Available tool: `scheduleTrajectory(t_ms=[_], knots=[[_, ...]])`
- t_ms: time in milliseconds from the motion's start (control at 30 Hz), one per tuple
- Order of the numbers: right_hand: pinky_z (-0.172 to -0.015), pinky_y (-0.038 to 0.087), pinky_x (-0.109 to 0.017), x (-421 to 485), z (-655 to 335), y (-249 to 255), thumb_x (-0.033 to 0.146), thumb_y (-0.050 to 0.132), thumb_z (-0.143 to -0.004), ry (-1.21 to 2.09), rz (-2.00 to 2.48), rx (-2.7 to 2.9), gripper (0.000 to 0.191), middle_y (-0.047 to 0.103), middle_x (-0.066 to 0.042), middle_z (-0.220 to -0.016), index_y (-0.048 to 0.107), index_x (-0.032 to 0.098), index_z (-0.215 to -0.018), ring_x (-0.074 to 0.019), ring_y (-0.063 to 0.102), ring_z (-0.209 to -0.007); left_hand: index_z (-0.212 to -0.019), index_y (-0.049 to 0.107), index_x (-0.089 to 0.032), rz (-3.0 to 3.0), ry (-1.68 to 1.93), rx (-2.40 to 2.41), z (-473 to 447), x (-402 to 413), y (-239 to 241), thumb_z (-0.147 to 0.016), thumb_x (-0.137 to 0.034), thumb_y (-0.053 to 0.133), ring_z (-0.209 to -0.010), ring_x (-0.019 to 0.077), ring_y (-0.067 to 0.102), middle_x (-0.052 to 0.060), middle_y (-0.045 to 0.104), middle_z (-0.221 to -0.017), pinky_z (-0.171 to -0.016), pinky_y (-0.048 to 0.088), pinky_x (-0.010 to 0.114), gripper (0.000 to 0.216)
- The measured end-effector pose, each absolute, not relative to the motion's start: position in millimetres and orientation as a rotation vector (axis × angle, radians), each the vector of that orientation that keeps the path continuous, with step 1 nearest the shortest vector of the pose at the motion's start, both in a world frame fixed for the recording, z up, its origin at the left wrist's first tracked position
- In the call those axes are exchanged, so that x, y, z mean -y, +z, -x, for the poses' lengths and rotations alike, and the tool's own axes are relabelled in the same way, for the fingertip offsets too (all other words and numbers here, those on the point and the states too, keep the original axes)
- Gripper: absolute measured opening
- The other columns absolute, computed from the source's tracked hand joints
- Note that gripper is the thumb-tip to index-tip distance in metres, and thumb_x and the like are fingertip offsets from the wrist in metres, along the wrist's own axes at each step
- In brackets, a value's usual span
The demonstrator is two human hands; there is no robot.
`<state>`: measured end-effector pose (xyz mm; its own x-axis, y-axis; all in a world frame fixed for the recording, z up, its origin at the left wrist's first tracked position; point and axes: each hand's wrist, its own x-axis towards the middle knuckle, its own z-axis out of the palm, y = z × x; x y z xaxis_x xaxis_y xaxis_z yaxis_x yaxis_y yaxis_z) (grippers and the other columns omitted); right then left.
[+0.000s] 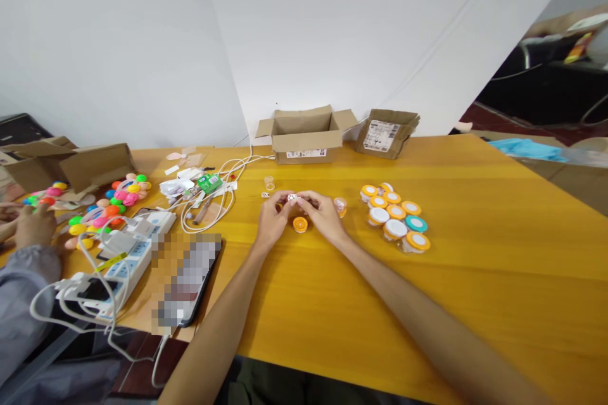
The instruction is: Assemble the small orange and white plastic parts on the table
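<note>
We seem to be in a workshop or packing room: a wooden table (pixel 475 234) spreads beneath our fingers (pixel 311 197), cardboard boxes (pixel 300 144) stand beyond them, a crowded power strip (pixel 164 223) lies to their left, and farther left a co-worker's hand (pixel 35 228) is near coloured balls (pixel 129 199).

Room to pass on the right of the table (pixel 513 234), beyond lidded cups (pixel 396 212) in the way.

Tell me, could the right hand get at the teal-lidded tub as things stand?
Probably yes: the teal-lidded tub stands among other tubs, but nothing lies over it and its right side looks open. The right hand would first have to leave the small spotted piece.
</note>
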<state>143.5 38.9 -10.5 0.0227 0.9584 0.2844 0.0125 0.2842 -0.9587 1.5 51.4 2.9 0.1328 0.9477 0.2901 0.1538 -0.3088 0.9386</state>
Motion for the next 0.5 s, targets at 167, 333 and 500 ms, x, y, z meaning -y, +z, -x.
scheduleTrajectory(t_ms=[167, 333, 500], knots=[[-0.072, 0.05, -0.033, -37.7, -143.4, -7.8, 0.057, 0.057, -0.083, 0.911, 1.053, 1.389, 0.036, 0.071, -0.003, -0.078, 0.068, 0.023, -0.076, -0.0209, 0.063, -0.075, -0.093, 0.074, -0.021, -1.621, 1.257, -1.061, -2.2, -48.5, 5.9, -0.079, -0.035, 0.072, -0.084, 0.0184, 0.068, 0.004, 0.076, -0.09, -0.074, 0.047, 0.028, 0.02], [-0.064, 0.043, -0.029, -38.3, -143.5, -9.5, 0.059, 0.051, -0.087, 0.856, 1.11, 1.467, 0.041, 0.061, 0.001, -0.065, 0.059, 0.023, -0.069, -0.0175, 0.056, -0.065, -0.094, 0.074, -0.021, -1.608, 1.26, -1.021, -2.3, -47.8, 5.2, -0.079, -0.04, 0.073, -0.084, 0.018, 0.068, 0.004, 0.076, -0.091, -0.075, 0.048, 0.028, 0.024], [-0.062, 0.039, -0.029, -39.3, -143.6, -10.8, 0.059, 0.044, -0.092, 0.818, 1.163, 1.529, 0.044, 0.055, 0.002, -0.06, 0.05, 0.024, -0.066, -0.0161, 0.051, -0.06, -0.093, 0.073, -0.02, -1.607, 1.246, -0.957, -1.9, -49.5, 3.8, -0.079, -0.044, 0.073, -0.085, 0.0179, 0.068, 0.004, 0.076, -0.092, -0.077, 0.049, 0.028, 0.028]])
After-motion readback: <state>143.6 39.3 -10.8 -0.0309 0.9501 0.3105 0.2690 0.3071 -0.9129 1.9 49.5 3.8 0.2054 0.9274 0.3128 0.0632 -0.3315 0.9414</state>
